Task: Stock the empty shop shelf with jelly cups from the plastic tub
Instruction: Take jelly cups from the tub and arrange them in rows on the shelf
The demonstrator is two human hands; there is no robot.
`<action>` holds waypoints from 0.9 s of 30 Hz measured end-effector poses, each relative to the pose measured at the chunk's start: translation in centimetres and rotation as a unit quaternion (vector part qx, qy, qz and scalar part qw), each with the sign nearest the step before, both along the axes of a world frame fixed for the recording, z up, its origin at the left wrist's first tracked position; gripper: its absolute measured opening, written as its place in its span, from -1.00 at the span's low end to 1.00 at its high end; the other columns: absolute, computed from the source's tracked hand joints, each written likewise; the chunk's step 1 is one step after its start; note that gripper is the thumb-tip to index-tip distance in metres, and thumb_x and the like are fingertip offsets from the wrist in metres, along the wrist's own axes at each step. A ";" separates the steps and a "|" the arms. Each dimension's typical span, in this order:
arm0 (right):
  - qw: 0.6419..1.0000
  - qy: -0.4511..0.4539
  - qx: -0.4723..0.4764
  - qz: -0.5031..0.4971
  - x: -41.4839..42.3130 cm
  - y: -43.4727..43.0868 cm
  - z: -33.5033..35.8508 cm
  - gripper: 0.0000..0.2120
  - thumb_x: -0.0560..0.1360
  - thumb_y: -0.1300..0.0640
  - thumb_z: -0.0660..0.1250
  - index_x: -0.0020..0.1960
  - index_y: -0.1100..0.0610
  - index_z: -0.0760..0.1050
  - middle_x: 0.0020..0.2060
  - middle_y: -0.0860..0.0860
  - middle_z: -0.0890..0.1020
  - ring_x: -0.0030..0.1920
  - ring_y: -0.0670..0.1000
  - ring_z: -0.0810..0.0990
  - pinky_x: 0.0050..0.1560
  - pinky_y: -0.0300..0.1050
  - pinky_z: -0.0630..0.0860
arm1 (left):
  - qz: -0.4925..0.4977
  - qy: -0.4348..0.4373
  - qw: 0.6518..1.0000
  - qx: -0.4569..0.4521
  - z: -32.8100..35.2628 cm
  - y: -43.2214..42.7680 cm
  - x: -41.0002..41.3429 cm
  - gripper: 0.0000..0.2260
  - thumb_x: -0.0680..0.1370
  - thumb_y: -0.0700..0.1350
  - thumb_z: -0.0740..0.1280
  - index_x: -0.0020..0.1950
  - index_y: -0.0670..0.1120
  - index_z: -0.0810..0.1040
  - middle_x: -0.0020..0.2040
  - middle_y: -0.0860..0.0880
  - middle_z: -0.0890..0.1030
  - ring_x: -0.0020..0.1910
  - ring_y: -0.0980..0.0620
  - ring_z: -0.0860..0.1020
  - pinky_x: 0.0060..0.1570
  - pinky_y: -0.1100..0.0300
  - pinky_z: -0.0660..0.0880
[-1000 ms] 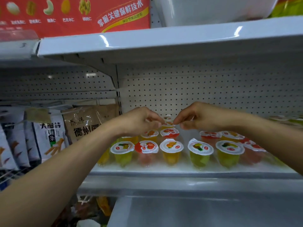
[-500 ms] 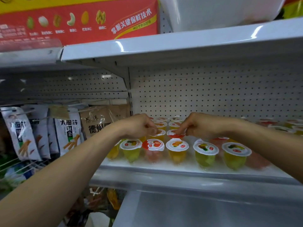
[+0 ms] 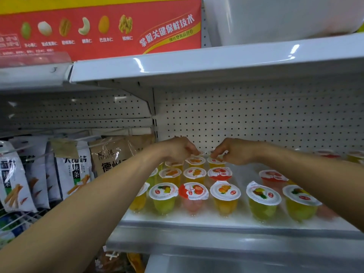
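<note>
Several jelly cups (image 3: pixel 225 198) with white fruit-printed lids stand in rows on the white shelf (image 3: pixel 226 221), yellow, green and red ones. My left hand (image 3: pixel 177 149) reaches deep over the rows with its fingertips curled down at the lid of a back-row cup (image 3: pixel 195 160). My right hand (image 3: pixel 233 151) is beside it, fingertips pinched at the lid of the neighbouring back cup (image 3: pixel 216 161). The cups farthest back are partly hidden behind both hands. The white plastic tub (image 3: pixel 279 16) sits on the shelf above.
A white pegboard (image 3: pixel 256 119) backs the shelf. Hanging snack bags (image 3: pixel 72 170) fill the bay to the left. A red nut box (image 3: pixel 102 28) stands on the upper shelf (image 3: pixel 197 60). More cups line the far right edge (image 3: pixel 327 154).
Both hands have moved farther back along the shelf, from the middle rows to the back-row cups. The camera has shifted so the shelf sits lower and more to the right.
</note>
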State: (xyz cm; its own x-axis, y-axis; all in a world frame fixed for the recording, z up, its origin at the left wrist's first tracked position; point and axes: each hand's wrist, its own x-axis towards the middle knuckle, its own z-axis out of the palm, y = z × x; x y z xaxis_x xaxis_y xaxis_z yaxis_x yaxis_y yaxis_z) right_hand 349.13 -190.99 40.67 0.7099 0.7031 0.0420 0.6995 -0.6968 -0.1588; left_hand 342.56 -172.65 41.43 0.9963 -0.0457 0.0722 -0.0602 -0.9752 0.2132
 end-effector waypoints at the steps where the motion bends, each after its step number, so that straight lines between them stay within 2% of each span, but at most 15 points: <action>1: 1.000 0.002 -0.006 -0.003 0.2 0.1 -0.1 -0.59 0.58 0.31 0.15 0.33 0.03 0.52 0.43 -0.02 0.41 0.38 0.03 0.40 0.39 -0.08 0.35 | -0.003 0.007 1.000 0.000 0.0 0.0 0.3 -0.62 0.62 -0.27 0.14 0.36 -0.01 0.53 0.39 0.04 0.50 0.30 0.03 0.48 0.14 0.30 0.36; 3: 1.000 0.010 -0.006 -0.008 0.5 0.0 -0.3 -0.56 0.56 0.36 0.13 0.32 0.04 0.53 0.42 -0.04 0.42 0.37 0.02 0.42 0.38 -0.12 0.36 | -0.012 0.018 1.000 0.001 -0.3 -0.1 0.8 -0.63 0.62 -0.27 0.13 0.35 -0.02 0.54 0.39 0.04 0.49 0.33 0.03 0.46 0.21 0.27 0.36; 6: 1.000 0.020 0.015 0.002 1.1 -0.3 -0.7 -0.61 0.56 0.32 0.17 0.27 0.02 0.58 0.32 -0.07 0.53 0.25 -0.05 0.51 0.33 -0.12 0.42 | -0.022 0.017 1.000 0.009 -0.8 0.1 1.5 -0.62 0.61 -0.29 0.12 0.29 -0.02 0.59 0.37 0.02 0.52 0.32 0.01 0.48 0.31 0.19 0.39; 10: 0.999 0.032 0.028 0.015 1.4 -0.8 -0.9 -0.63 0.56 0.31 0.21 0.19 -0.03 0.63 0.17 -0.15 0.63 0.14 -0.13 0.56 0.25 -0.16 0.47 | -0.023 0.012 1.000 0.015 -0.8 0.6 1.9 -0.65 0.62 -0.26 0.13 0.25 -0.02 0.62 0.35 0.02 0.53 0.30 0.02 0.48 0.24 0.23 0.39; 13: 0.998 0.043 0.043 0.018 1.4 -1.0 -1.0 -0.63 0.57 0.31 0.21 0.18 -0.05 0.63 0.14 -0.17 0.64 0.11 -0.14 0.57 0.26 -0.17 0.48 | -0.027 0.016 0.999 0.010 -0.8 0.9 2.1 -0.70 0.62 -0.19 0.17 0.23 -0.01 0.63 0.32 0.03 0.56 0.26 0.04 0.51 0.27 0.19 0.42; 16: 0.998 0.052 0.036 0.029 1.6 -1.1 -1.0 -0.62 0.57 0.30 0.19 0.20 -0.04 0.62 0.16 -0.16 0.63 0.14 -0.14 0.57 0.29 -0.13 0.47 | -0.034 0.021 0.999 0.001 -0.6 1.1 2.2 -0.74 0.62 -0.14 0.22 0.21 -0.01 0.64 0.24 0.05 0.62 0.13 0.08 0.55 0.17 0.20 0.47; 19: 0.998 0.040 0.037 0.018 2.4 -1.3 -0.6 -0.55 0.54 0.36 0.16 0.22 -0.04 0.60 0.29 -0.12 0.55 0.26 -0.11 0.49 0.31 -0.19 0.42 | -0.035 0.025 0.999 -0.016 -0.2 1.4 2.2 -0.72 0.60 -0.17 0.22 0.23 -0.01 0.63 0.17 0.07 0.63 -0.08 0.17 0.55 -0.05 0.27 0.47; 20: 0.998 0.027 0.048 0.006 2.8 -1.3 -0.4 -0.53 0.52 0.38 0.14 0.23 -0.04 0.58 0.33 -0.10 0.51 0.30 -0.09 0.46 0.30 -0.20 0.40 | -0.032 0.018 0.999 -0.016 0.0 1.5 2.4 -0.69 0.59 -0.20 0.21 0.24 0.00 0.62 0.21 0.07 0.61 -0.04 0.17 0.55 -0.04 0.29 0.45; 23: 0.997 -0.003 0.074 -0.024 4.1 -1.2 0.4 -0.51 0.52 0.39 0.14 0.30 -0.04 0.49 0.40 -0.01 0.40 0.36 -0.03 0.38 0.29 -0.18 0.37 | -0.015 -0.019 1.000 -0.014 0.4 1.8 3.6 -0.61 0.58 -0.28 0.16 0.29 0.02 0.58 0.37 0.03 0.50 0.23 0.06 0.50 0.08 0.31 0.39; 27: 0.997 0.023 0.056 -0.055 5.5 -0.1 0.3 -0.52 0.54 0.36 0.17 0.37 -0.02 0.44 0.46 0.02 0.31 0.41 0.03 0.34 0.30 -0.17 0.36 | 0.001 -0.017 1.000 -0.016 0.6 1.9 5.8 -0.57 0.60 -0.30 0.09 0.36 0.02 0.52 0.44 0.00 0.44 0.20 0.02 0.54 -0.10 0.35 0.42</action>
State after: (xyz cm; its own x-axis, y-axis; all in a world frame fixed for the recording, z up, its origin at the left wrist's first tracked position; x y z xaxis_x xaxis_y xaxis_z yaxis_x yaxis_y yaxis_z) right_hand 354.59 -191.08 41.00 0.7856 0.6134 0.0810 0.6097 -0.7450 -0.2708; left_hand 348.35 -170.76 42.02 0.9932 -0.0417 0.1084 -0.0671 -0.9678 0.2426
